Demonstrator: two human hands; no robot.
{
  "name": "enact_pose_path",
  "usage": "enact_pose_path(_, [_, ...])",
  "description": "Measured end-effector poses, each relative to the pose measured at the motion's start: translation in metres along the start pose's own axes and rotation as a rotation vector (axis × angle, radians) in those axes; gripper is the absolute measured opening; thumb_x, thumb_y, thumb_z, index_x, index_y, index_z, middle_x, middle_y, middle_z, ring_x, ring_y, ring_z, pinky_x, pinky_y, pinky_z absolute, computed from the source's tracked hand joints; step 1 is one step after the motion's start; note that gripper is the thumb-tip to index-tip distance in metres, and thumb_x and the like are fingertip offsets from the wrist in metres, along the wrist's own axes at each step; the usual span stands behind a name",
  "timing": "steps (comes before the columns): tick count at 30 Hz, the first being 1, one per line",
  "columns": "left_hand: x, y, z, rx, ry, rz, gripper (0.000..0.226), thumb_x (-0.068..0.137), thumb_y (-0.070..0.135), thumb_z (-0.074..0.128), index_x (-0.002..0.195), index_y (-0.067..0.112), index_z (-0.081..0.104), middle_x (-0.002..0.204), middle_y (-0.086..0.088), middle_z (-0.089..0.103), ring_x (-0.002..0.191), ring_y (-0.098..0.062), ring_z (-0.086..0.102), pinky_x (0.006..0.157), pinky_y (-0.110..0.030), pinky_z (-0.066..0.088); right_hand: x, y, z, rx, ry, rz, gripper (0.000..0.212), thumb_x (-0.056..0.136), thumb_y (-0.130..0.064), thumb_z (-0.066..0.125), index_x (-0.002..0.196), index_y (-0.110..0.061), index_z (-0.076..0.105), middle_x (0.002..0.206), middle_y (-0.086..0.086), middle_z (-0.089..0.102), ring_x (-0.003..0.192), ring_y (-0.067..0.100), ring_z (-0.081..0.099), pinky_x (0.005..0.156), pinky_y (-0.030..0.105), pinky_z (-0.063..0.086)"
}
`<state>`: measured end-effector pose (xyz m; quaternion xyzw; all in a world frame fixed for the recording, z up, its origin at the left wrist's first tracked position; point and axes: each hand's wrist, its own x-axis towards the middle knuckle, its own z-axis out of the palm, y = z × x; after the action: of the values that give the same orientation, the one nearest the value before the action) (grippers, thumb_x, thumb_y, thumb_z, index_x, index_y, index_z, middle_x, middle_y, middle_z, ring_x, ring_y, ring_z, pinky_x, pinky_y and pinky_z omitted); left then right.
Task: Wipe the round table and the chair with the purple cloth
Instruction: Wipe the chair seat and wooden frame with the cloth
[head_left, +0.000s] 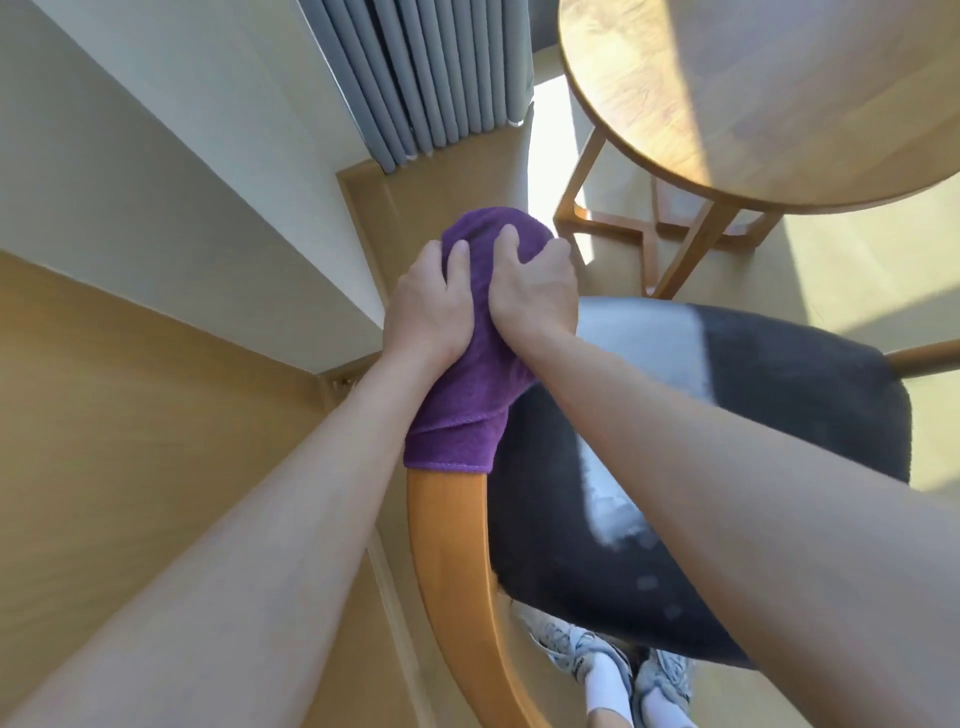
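The purple cloth (462, 410) is draped over the curved wooden backrest (447, 545) of the chair, covering its far end. My left hand (426, 306) and my right hand (535, 291) sit side by side on the cloth, fingers curled into it and gripping the rail beneath. The chair's dark cushioned seat (753, 441) lies to the right of the backrest, partly under my right forearm. The round wooden table (753, 104) stands at the upper right, apart from both hands.
A white wall and wooden panelling run along the left. Grey pleated curtains (431, 78) hang at the top centre. The table's wooden legs (691, 249) stand just beyond the chair. My feet in pale sneakers (613, 670) show below the seat.
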<state>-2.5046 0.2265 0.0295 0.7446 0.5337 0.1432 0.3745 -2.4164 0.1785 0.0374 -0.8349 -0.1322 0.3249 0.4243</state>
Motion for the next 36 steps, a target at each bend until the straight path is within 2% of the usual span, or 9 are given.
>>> enact_pose_path(3, [-0.044, -0.016, -0.007, -0.043, 0.026, -0.068, 0.034, 0.109, 0.044, 0.039, 0.110, 0.017, 0.060, 0.099, 0.005, 0.067, 0.089, -0.018, 0.059, 0.078, -0.033, 0.042, -0.040, 0.026, 0.007, 0.124, -0.050, 0.047, 0.037, 0.101, -0.056, 0.041, 0.112, -0.020, 0.041, 0.104, -0.006, 0.053, 0.085, 0.010, 0.051, 0.071, 0.028, 0.037])
enact_pose_path(6, [-0.078, -0.031, -0.006, -0.031, 0.083, -0.099, 0.033, 0.108, 0.043, 0.040, 0.115, 0.017, 0.060, 0.102, 0.003, 0.069, 0.094, -0.022, 0.063, 0.078, -0.033, 0.042, -0.067, 0.048, 0.011, 0.148, -0.086, 0.026, 0.041, 0.100, -0.056, 0.044, 0.113, -0.017, 0.045, 0.106, -0.004, 0.060, 0.088, 0.009, 0.058, 0.065, 0.024, 0.040])
enact_pose_path(12, [-0.133, -0.044, -0.002, -0.039, 0.185, -0.114, 0.032, 0.109, 0.035, 0.042, 0.129, 0.017, 0.059, 0.118, 0.005, 0.070, 0.106, -0.016, 0.064, 0.088, -0.030, 0.048, -0.100, 0.070, -0.003, 0.130, -0.217, -0.067, 0.035, 0.099, -0.046, 0.055, 0.120, -0.020, 0.048, 0.109, -0.011, 0.056, 0.094, 0.002, 0.058, 0.074, 0.019, 0.044])
enact_pose_path(15, [-0.150, -0.045, 0.001, 0.021, 0.220, -0.106, 0.032, 0.109, 0.031, 0.043, 0.134, 0.016, 0.056, 0.125, 0.006, 0.066, 0.111, -0.014, 0.061, 0.087, -0.020, 0.040, -0.107, 0.073, -0.006, 0.087, -0.240, -0.097, 0.040, 0.098, -0.044, 0.056, 0.128, -0.020, 0.047, 0.122, -0.008, 0.051, 0.106, 0.008, 0.055, 0.086, 0.022, 0.042])
enact_pose_path(17, [-0.148, -0.044, -0.002, 0.066, 0.211, -0.110, 0.034, 0.108, 0.031, 0.041, 0.136, 0.016, 0.055, 0.127, 0.005, 0.064, 0.112, -0.015, 0.059, 0.086, -0.020, 0.038, -0.098, 0.066, -0.005, 0.054, -0.237, -0.113, 0.038, 0.097, -0.045, 0.057, 0.122, -0.018, 0.046, 0.121, -0.005, 0.048, 0.105, 0.012, 0.054, 0.085, 0.026, 0.041])
enact_pose_path(22, [-0.092, -0.024, -0.007, 0.145, 0.109, -0.106, 0.032, 0.110, 0.038, 0.033, 0.116, 0.014, 0.054, 0.109, -0.005, 0.066, 0.099, -0.031, 0.059, 0.082, -0.040, 0.043, -0.042, 0.032, 0.007, -0.035, -0.132, -0.154, 0.048, 0.097, -0.049, 0.056, 0.119, -0.010, 0.040, 0.122, 0.004, 0.043, 0.107, 0.023, 0.053, 0.080, 0.034, 0.042])
enact_pose_path(25, [-0.049, -0.002, -0.003, 0.251, 0.049, -0.093, 0.035, 0.111, 0.042, 0.027, 0.117, 0.017, 0.051, 0.097, -0.002, 0.059, 0.085, -0.027, 0.050, 0.076, -0.038, 0.037, -0.006, 0.012, 0.007, -0.034, -0.082, -0.124, 0.055, 0.098, -0.050, 0.053, 0.129, -0.007, 0.040, 0.132, 0.009, 0.044, 0.115, 0.025, 0.052, 0.083, 0.034, 0.042])
enact_pose_path(29, [-0.011, 0.012, 0.001, 0.290, 0.044, -0.042, 0.034, 0.111, 0.043, 0.025, 0.100, 0.021, 0.048, 0.091, 0.000, 0.058, 0.084, -0.027, 0.052, 0.075, -0.037, 0.036, 0.024, -0.007, 0.001, -0.095, -0.081, -0.143, 0.049, 0.104, -0.050, 0.041, 0.131, -0.009, 0.041, 0.135, 0.009, 0.048, 0.110, 0.023, 0.053, 0.080, 0.032, 0.035])
enact_pose_path(36, [-0.001, 0.013, 0.003, 0.269, 0.099, -0.019, 0.036, 0.110, 0.044, 0.030, 0.088, 0.024, 0.050, 0.078, 0.007, 0.055, 0.079, -0.024, 0.055, 0.070, -0.035, 0.035, 0.022, -0.002, 0.005, -0.074, 0.023, -0.147, 0.049, 0.105, -0.050, 0.033, 0.134, -0.013, 0.044, 0.126, 0.005, 0.058, 0.111, 0.022, 0.055, 0.082, 0.030, 0.033])
